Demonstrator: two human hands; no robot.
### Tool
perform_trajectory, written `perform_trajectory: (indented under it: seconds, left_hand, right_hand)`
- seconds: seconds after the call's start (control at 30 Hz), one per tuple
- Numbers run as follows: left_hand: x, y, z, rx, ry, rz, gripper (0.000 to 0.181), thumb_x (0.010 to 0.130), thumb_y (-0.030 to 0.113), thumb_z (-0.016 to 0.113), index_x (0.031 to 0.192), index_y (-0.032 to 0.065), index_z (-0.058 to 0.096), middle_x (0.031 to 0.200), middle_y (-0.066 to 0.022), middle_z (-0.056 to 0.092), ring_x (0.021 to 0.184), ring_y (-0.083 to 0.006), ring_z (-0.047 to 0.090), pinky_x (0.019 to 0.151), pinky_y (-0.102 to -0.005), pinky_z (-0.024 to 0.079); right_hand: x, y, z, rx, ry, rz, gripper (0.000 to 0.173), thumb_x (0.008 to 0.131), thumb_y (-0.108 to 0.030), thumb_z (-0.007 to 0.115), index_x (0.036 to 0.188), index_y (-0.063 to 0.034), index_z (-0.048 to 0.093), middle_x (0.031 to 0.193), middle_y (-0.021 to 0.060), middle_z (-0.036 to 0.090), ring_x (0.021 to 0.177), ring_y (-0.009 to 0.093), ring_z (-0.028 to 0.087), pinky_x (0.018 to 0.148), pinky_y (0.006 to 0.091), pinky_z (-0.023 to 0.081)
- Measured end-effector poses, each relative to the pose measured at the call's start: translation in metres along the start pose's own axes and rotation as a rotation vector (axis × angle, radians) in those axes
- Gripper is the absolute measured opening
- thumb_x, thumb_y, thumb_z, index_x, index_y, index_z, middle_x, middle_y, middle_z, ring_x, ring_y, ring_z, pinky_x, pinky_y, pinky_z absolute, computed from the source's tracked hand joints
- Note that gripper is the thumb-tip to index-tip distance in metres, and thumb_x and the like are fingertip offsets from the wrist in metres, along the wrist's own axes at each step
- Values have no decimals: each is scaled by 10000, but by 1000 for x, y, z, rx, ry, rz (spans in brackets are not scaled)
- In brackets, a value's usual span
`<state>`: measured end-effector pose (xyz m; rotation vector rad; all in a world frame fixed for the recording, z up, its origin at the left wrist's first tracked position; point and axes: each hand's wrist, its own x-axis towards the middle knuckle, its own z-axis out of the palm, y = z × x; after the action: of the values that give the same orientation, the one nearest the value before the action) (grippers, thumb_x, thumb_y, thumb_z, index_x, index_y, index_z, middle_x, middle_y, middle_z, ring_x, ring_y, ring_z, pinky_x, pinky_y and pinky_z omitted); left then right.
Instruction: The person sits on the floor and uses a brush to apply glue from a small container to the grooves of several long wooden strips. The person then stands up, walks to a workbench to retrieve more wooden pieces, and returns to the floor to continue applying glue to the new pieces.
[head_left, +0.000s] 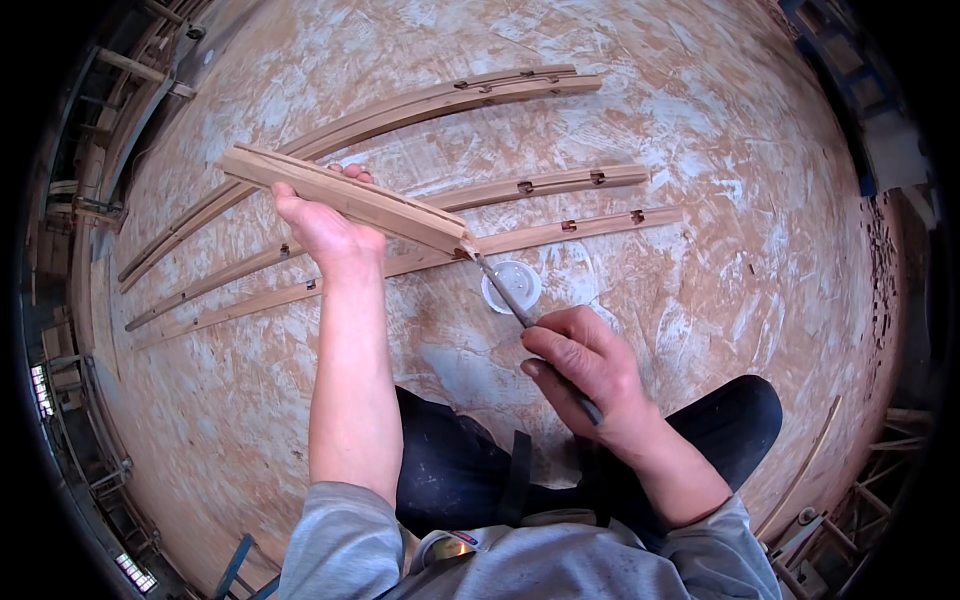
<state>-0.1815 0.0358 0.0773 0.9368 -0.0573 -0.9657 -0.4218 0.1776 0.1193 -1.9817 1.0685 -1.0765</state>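
My left hand (330, 217) holds a short grooved wooden rail (345, 195) from below, tilted down to the right. In my right hand (592, 367) is a thin dark metal tool (504, 289), its kind not clear. The tool's tip touches the rail's right end, where something pale shows, perhaps glue or bare wood. Just below that end a round white dish (512, 286) with pale contents stands on the work surface, partly behind the tool. Beyond my hands lie several long wooden strips with notches, one of them (585, 227) passing under the rail's end.
The broad wooden work surface (262, 420) is smeared with white. Two more notched strips (420, 105) lie side by side at the far side. A thin stick (802, 457) lies at right. Racks with timber (135, 67) stand at left; small dark bits (877, 277) line the right edge.
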Motion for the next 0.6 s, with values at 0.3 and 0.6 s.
perform_trajectory:
  seconds: [0.3,0.6]
  left_hand:
    - [-2,3,-1,18,-38,-41,458,982,486,276,945,77,479,794,-81,527,706,-226,560,622,-358,490]
    - [-3,2,1,47,28,5,443,984,470,283,963,74,480,805,-71,536,703,-215,559,631,-347,489]
  right_hand:
    - [0,6,0,2,21,13,271,748,10,728,1004,-20,642,883,130,601,727,262,611,587,339,499]
    - [-6,2,-5,-63,-72,-44,277,740,-38,737,999,-29,638,887,127,603,753,278,613,611,346,508]
